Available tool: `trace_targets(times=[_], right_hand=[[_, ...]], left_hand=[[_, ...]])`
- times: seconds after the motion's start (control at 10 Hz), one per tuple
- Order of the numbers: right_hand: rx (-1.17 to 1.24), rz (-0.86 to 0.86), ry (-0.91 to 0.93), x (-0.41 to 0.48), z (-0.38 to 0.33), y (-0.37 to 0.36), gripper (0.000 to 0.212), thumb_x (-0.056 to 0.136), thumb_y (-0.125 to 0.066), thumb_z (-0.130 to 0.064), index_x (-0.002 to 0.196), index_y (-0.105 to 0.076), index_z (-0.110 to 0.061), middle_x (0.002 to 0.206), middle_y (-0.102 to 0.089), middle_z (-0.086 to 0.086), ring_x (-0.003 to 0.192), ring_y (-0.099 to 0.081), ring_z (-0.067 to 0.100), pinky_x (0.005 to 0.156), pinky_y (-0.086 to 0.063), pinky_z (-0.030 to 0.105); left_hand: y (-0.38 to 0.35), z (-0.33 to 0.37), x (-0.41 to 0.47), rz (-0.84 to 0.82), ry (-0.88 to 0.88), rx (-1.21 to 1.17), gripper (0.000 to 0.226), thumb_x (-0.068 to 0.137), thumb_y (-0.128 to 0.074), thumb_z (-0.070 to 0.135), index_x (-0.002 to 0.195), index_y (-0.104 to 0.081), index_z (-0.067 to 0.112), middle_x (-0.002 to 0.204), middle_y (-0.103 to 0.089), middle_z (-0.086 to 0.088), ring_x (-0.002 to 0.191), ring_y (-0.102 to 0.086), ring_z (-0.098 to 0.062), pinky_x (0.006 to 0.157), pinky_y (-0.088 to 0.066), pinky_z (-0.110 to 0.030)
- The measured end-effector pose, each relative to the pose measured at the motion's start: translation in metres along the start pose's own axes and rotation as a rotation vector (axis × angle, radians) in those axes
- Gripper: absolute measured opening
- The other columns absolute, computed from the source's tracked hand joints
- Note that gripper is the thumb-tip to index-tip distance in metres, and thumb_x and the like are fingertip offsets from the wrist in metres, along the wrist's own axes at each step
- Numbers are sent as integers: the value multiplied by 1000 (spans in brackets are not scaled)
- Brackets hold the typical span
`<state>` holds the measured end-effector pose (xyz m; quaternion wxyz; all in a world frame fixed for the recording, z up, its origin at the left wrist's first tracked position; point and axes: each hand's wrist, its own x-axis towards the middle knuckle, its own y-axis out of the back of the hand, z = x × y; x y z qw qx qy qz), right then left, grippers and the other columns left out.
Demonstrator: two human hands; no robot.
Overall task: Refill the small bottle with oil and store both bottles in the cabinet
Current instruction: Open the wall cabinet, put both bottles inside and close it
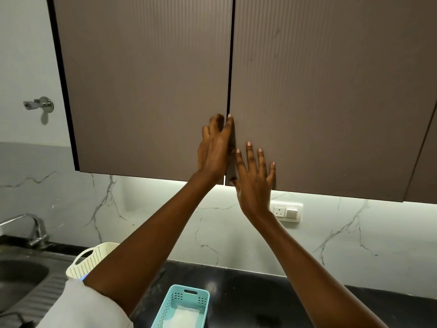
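Note:
No bottle is in view. The brown ribbed wall cabinet has a left door (146, 86) and a right door (331, 91). The right door stands a sliver ajar, its dark left edge showing along the seam. My left hand (214, 150) lies against that seam, fingers bent on the left door and the index finger along the right door's edge. My right hand (256, 176) is pressed flat on the lower left corner of the right door, fingers spread, thumb at its bottom edge. Neither hand holds anything.
Below are a black counter (248, 294), a light blue basket (183, 306) and a cream basket (92, 261). A steel sink (19, 278) and tap (30, 228) sit at the left. A wall socket (287, 212) is under the cabinet.

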<state>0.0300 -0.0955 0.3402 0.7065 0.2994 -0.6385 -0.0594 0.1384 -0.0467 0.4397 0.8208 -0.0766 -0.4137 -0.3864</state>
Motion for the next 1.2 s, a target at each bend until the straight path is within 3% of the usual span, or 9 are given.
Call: trace_targets(times=[0.1, 0.3, 0.5, 0.6, 0.7, 0.8, 1.0, 1.1, 1.2], right_hand=[[1, -9, -9, 0, -1, 0, 101, 90, -79, -51, 170, -22, -25, 178, -13, 7, 164, -16, 37, 126, -20, 68], [-2, -29, -9, 0, 0, 2, 98, 93, -75, -52, 170, -20, -26, 179, -11, 6, 164, -13, 36, 126, -20, 69], [-22, -23, -25, -1, -1, 1, 99, 92, -76, -53, 170, -21, -27, 178, -14, 6, 164, -16, 36, 125, -23, 69], [-43, -26, -11, -1, -1, 5, 97, 93, -73, -55, 170, -21, -27, 178, -14, 5, 164, -17, 35, 125, -24, 68], [-58, -67, -3, 1, 0, 12, 93, 97, -64, -60, 170, -17, -28, 179, -11, 6, 164, -14, 35, 127, -22, 66], [-46, -89, 22, 2, 2, 17, 89, 100, -58, -62, 171, -16, -27, 179, -10, 6, 165, -14, 35, 127, -22, 66], [-106, -139, 125, -1, 17, 29, 95, 99, -63, -55, 171, -10, -24, 179, -2, 8, 165, -9, 35, 128, -21, 62], [13, -176, 156, -5, 20, 42, 85, 103, -59, -48, 171, -17, -17, 179, -7, 9, 165, -14, 33, 131, -20, 56], [131, -152, 212, -32, 35, 39, 76, 102, -62, -38, 166, -33, -9, 175, -24, 14, 160, -30, 35, 128, -29, 53]], left_hand=[[-2, -8, 2, -16, 0, -35, 58, 108, -37, 69, 155, -34, 37, 146, -48, 1, 120, -61, -24, 95, -64, -52], [-3, -13, 4, -26, -1, -25, 55, 110, -39, 65, 157, -34, 37, 138, -45, 8, 112, -58, -17, 95, -64, -51], [-2, -12, 3, -39, -149, 212, 56, 115, -44, 48, 163, -31, 24, 159, -43, -3, 125, -47, -13, 100, -61, -44], [1, -8, 1, -28, -205, 261, 57, 115, -43, 48, 163, -31, 21, 161, -42, -5, 137, -48, -25, 103, -59, -47], [3, -5, -3, -85, -243, 462, 74, 110, -55, 44, 171, -21, 18, 172, -28, -11, 147, -41, -37, 109, -54, -44], [5, -10, -5, -129, -260, 584, 83, 105, -65, 29, 173, -18, 19, 177, -18, -14, 151, -37, -44, 114, -49, -50], [2, -19, -12, -147, -275, 673, 90, 106, -63, 40, 175, -8, 22, 181, -11, -11, 145, -40, -37, 106, -43, -36], [3, -23, -29, -164, -315, 743, 92, 104, -66, 34, 173, -11, 11, 182, -6, -15, 150, -37, -41, 115, -42, -45], [-2, -46, -65, -253, -352, 790, 93, 105, -62, 36, 173, -7, 7, 182, -1, -17, 162, -24, -41, 128, -31, -48]])
